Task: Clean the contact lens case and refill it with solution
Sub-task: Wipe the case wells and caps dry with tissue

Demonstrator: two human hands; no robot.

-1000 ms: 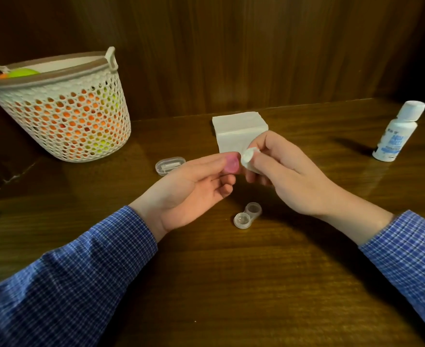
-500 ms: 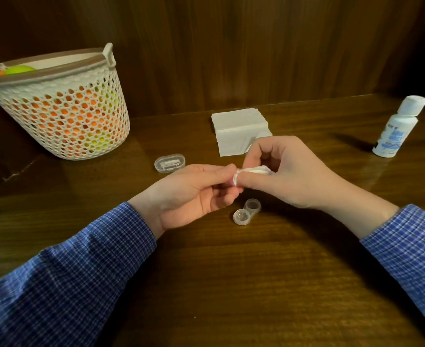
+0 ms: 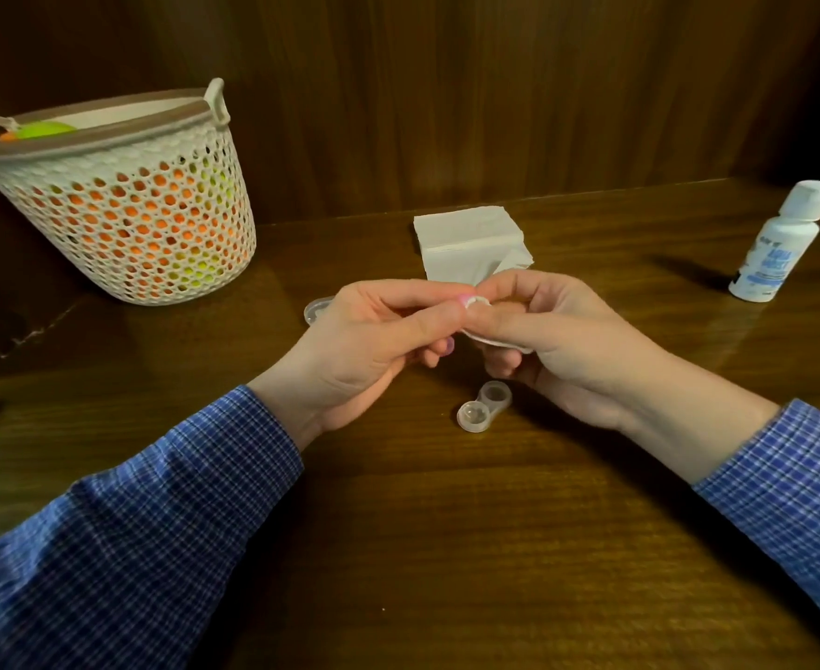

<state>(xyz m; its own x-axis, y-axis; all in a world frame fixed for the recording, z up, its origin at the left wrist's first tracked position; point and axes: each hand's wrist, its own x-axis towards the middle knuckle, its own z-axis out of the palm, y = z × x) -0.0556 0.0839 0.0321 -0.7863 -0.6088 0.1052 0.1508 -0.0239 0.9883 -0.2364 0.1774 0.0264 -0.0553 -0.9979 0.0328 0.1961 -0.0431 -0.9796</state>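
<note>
Head view: we wipe a cap.
Our left hand (image 3: 364,350) pinches the pink cap (image 3: 463,300); our right hand (image 3: 558,340) pinches tissue (image 3: 495,341) against it.

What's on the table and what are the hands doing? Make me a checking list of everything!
Surface: dark wooden table, glossy.
Job's things: open lens case lies caps-off between the wrists; pink cap and tissue piece held at the fingertips; capped solution bottle stands far right.
Clutter: folded tissue stack behind the hands; small clear box partly hidden by the left hand; basket of orange and green things at left.
Grippers: left hand pinches the pink cap; right hand holds the tissue piece against it.
Cables: nothing seen.
Surroundings: wood-panelled wall behind.
</note>
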